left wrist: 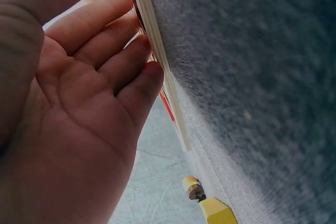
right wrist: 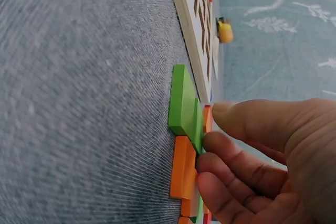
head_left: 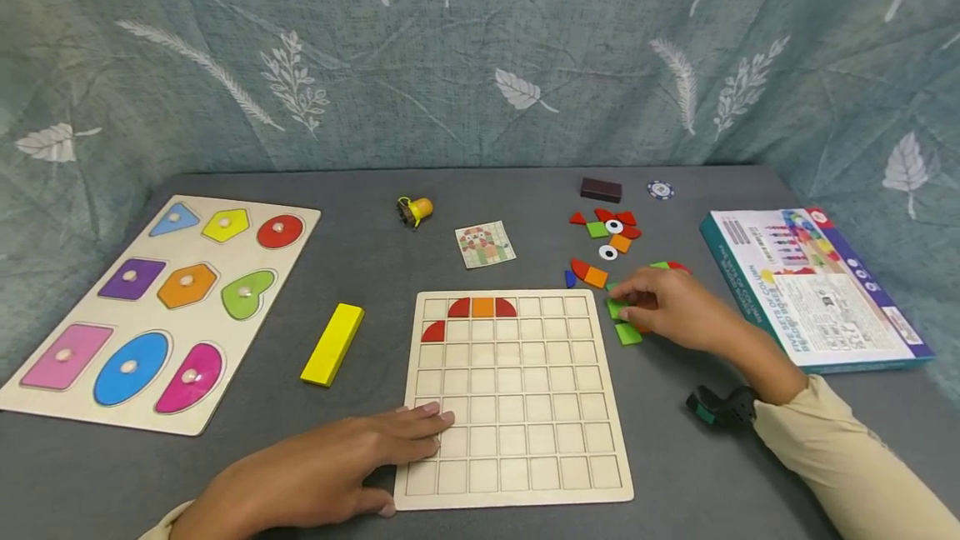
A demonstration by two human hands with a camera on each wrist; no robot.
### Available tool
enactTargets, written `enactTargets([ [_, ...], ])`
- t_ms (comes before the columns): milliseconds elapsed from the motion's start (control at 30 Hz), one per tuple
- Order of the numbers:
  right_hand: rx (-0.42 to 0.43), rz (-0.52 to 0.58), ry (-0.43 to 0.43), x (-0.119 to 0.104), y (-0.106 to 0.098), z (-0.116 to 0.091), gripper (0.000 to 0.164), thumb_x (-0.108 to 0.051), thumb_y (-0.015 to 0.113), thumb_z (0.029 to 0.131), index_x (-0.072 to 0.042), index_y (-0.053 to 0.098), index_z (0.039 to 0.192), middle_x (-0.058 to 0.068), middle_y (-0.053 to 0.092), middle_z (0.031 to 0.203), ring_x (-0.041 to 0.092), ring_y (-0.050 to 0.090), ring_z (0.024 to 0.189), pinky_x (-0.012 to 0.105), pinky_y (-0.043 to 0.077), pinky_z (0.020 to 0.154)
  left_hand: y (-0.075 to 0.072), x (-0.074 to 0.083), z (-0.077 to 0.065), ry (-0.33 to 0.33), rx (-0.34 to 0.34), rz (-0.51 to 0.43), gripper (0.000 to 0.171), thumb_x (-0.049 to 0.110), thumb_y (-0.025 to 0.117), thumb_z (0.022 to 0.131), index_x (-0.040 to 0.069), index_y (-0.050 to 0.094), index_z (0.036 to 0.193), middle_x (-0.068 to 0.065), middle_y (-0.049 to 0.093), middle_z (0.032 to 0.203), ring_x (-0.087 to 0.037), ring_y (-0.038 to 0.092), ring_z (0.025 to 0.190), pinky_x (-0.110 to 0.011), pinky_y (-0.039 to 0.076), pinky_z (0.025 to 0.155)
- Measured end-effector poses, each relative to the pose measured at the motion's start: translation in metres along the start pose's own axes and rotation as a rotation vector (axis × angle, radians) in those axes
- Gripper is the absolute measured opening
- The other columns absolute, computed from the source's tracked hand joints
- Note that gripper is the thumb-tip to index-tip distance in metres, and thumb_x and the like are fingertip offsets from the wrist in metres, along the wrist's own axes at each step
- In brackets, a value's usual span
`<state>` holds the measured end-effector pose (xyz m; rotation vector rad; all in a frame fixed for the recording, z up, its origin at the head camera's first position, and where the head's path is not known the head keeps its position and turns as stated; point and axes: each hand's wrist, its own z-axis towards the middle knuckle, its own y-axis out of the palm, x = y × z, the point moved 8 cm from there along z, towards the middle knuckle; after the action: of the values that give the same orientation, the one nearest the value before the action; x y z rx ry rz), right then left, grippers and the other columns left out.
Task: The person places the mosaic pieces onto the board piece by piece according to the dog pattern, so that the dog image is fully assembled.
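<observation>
My left hand (head_left: 337, 461) rests with straight fingers on the lower left edge of a wooden grid board (head_left: 517, 423). In the board's upper rows lie red quarter-round tiles (head_left: 433, 332) and an orange square tile (head_left: 483, 307). Right of the board, my right hand (head_left: 678, 311) reaches down to a group of small tiles, thumb and forefinger apart, fingertips right at green square tiles (head_left: 628, 333). The right wrist view shows a green tile (right wrist: 182, 100) and an orange tile (right wrist: 182, 167) beside the bent fingers; part of the group is hidden under that hand.
A shape puzzle board (head_left: 217, 265) lies left, near a yellow block (head_left: 332, 345). Behind the grid are a pattern card (head_left: 485, 244), a small yellow toy (head_left: 416, 210), more loose tiles (head_left: 620, 243), a dark block (head_left: 601, 190) and a chip (head_left: 660, 190). A box (head_left: 817, 290) lies right.
</observation>
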<state>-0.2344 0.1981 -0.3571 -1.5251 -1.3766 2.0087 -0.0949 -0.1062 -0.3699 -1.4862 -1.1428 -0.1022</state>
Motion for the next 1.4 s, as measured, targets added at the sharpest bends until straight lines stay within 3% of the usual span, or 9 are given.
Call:
enactTargets([
  [667, 0.000, -0.011, 0.024, -0.001, 0.010, 0.005, 0.029, -0.001, 0.072, 0.086, 0.001, 0.070, 0.115, 0.001, 0.053, 0.085, 0.015, 0.050, 0.072, 0.026, 0.044, 0.057, 0.002, 0.005, 0.003, 0.069, 0.032, 0.055, 0.063, 0.014, 0.076, 0.085, 0.018, 0.051, 0.143, 0.009, 0.039, 0.151, -0.020, 0.034, 0.140, -0.037, 0.044, 0.102],
  [967, 0.001, 0.016, 0.007, -0.006, 0.007, 0.005, 0.018, 0.001, 0.067, 0.088, -0.001, 0.070, 0.106, 0.001, 0.064, 0.090, 0.014, 0.054, 0.073, 0.027, 0.047, 0.060, 0.001, 0.005, 0.006, 0.056, 0.020, 0.028, 0.062, 0.014, 0.076, 0.085, 0.018, 0.051, 0.143, 0.010, 0.040, 0.149, -0.020, 0.036, 0.138, -0.039, 0.043, 0.102],
  [1233, -0.001, 0.061, -0.046, -0.028, -0.007, 0.013, 0.021, 0.001, 0.061, 0.093, -0.003, 0.071, 0.110, 0.000, 0.067, 0.097, 0.014, 0.057, 0.077, 0.028, 0.050, 0.065, 0.001, 0.005, 0.005, 0.036, 0.002, 0.033, 0.059, 0.020, 0.075, 0.086, 0.020, 0.053, 0.141, 0.011, 0.040, 0.149, -0.021, 0.038, 0.137, -0.041, 0.046, 0.098],
  [1400, -0.027, 0.083, -0.098, -0.044, -0.001, 0.020, 0.021, 0.003, 0.060, 0.092, -0.001, 0.071, 0.110, 0.000, 0.063, 0.092, 0.013, 0.051, 0.068, 0.026, 0.045, 0.060, 0.003, 0.005, 0.005, 0.016, -0.010, 0.025, 0.058, 0.021, 0.074, 0.087, 0.021, 0.053, 0.141, 0.011, 0.039, 0.149, -0.022, 0.037, 0.138, -0.042, 0.046, 0.098],
])
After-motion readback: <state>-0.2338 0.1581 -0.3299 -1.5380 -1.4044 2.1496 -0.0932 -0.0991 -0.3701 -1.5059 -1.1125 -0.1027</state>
